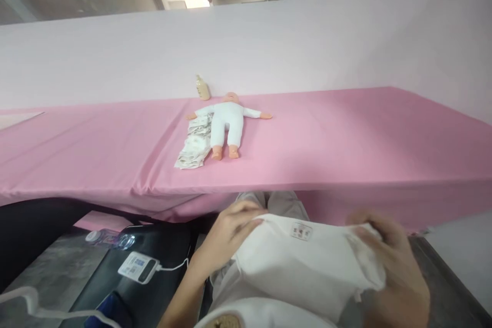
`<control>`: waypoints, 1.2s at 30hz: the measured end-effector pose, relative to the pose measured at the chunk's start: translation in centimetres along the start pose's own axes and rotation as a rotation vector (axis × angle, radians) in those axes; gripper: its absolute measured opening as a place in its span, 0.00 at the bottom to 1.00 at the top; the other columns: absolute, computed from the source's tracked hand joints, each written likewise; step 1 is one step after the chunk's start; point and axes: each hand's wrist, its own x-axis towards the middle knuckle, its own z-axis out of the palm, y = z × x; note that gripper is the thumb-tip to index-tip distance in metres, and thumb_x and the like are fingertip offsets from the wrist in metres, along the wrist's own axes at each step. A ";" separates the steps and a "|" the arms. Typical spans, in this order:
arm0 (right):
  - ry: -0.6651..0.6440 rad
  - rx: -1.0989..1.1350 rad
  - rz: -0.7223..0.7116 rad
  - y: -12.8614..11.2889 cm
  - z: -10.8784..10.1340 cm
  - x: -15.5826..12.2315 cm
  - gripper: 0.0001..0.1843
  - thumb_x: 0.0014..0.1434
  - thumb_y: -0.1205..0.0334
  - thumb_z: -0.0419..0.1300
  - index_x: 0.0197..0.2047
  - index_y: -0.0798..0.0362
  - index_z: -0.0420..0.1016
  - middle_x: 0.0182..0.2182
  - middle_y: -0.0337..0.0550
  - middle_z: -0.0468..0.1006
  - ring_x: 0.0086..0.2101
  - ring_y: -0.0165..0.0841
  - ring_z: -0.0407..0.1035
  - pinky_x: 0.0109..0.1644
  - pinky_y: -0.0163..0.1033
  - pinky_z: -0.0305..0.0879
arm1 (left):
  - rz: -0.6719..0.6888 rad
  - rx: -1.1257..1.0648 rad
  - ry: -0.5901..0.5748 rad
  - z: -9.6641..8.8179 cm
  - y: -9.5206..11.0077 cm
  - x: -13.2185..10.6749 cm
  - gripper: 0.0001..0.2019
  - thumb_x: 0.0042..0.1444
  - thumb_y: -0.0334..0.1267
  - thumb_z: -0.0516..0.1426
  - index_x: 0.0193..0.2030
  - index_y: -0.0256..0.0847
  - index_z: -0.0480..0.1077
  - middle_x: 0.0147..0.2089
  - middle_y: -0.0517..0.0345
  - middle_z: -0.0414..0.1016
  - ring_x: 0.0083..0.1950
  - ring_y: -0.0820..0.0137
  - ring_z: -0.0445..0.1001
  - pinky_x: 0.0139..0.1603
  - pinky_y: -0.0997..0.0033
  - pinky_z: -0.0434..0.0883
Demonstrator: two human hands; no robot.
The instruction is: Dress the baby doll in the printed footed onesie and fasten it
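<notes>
Low in the head view, both my hands hold a white garment (307, 261) in front of my lap. My left hand (226, 233) grips its left edge with curled fingers. My right hand (392, 261) is closed on its right side, blurred by motion. A small label shows on the cloth near the top. On the pink table (346, 133) beyond lies a baby doll (227, 122) in a white suit, on its back with arms spread. A patterned folded cloth (195, 144) lies right beside the doll's left side. A small beige bottle (202, 87) stands behind the doll's head.
A pale pink wall runs behind the table. At lower left a black seat holds a plastic water bottle (109, 239) and a white power bank (137, 267) with a cable. A blue object shows at the bottom edge.
</notes>
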 end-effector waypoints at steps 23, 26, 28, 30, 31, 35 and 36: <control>-0.012 -0.541 -0.605 0.7 6.1 1.3 0.12 0.60 0.69 0.51 0.25 0.52 0.64 0.16 0.33 0.61 0.19 0.25 0.55 0.26 0.31 0.53 | -0.021 0.551 0.606 0.7 -5.0 -2.4 0.12 0.62 0.33 0.47 0.46 0.38 0.68 0.38 0.52 0.71 0.37 0.68 0.73 0.37 0.70 0.71; 0.016 -0.611 -0.695 0.6 6.1 1.2 0.14 0.58 0.76 0.48 0.28 0.53 0.70 0.19 0.35 0.68 0.22 0.26 0.61 0.28 0.31 0.54 | 0.018 0.566 0.573 0.8 -5.0 -2.3 0.11 0.59 0.27 0.46 0.35 0.37 0.68 0.39 0.51 0.71 0.39 0.68 0.73 0.40 0.70 0.71; 0.014 -0.708 -0.706 0.9 6.4 1.3 0.16 0.58 0.76 0.48 0.35 0.53 0.74 0.22 0.37 0.72 0.25 0.27 0.66 0.30 0.33 0.55 | 0.033 0.579 0.495 0.9 -5.0 -2.3 0.12 0.58 0.25 0.46 0.33 0.38 0.69 0.45 0.50 0.71 0.42 0.69 0.74 0.42 0.71 0.72; 0.008 -0.773 -0.685 1.3 6.9 1.5 0.16 0.59 0.75 0.48 0.39 0.54 0.76 0.22 0.38 0.74 0.24 0.29 0.67 0.28 0.34 0.56 | 0.005 0.594 0.415 0.9 -5.0 -2.3 0.13 0.57 0.25 0.47 0.38 0.40 0.72 0.53 0.51 0.69 0.44 0.68 0.75 0.43 0.70 0.73; 0.012 -0.790 -0.663 1.5 7.1 1.6 0.16 0.59 0.74 0.48 0.40 0.54 0.76 0.22 0.38 0.74 0.24 0.29 0.68 0.27 0.35 0.56 | -0.025 0.608 0.370 0.9 -5.0 -2.3 0.14 0.57 0.25 0.47 0.42 0.41 0.72 0.57 0.51 0.68 0.45 0.67 0.75 0.44 0.70 0.73; 0.016 -0.751 -0.607 1.7 7.8 1.7 0.15 0.59 0.71 0.49 0.44 0.56 0.75 0.31 0.42 0.79 0.32 0.32 0.73 0.32 0.35 0.63 | -0.158 0.643 0.225 0.8 -4.9 -2.3 0.20 0.59 0.28 0.47 0.57 0.41 0.64 0.61 0.49 0.65 0.49 0.62 0.75 0.45 0.67 0.74; 0.004 -0.739 -0.618 1.7 8.0 1.8 0.17 0.58 0.73 0.49 0.46 0.56 0.74 0.36 0.44 0.80 0.37 0.34 0.74 0.36 0.35 0.65 | -0.163 0.636 0.205 0.8 -5.0 -2.3 0.22 0.59 0.28 0.46 0.60 0.41 0.61 0.61 0.49 0.66 0.51 0.61 0.74 0.46 0.66 0.73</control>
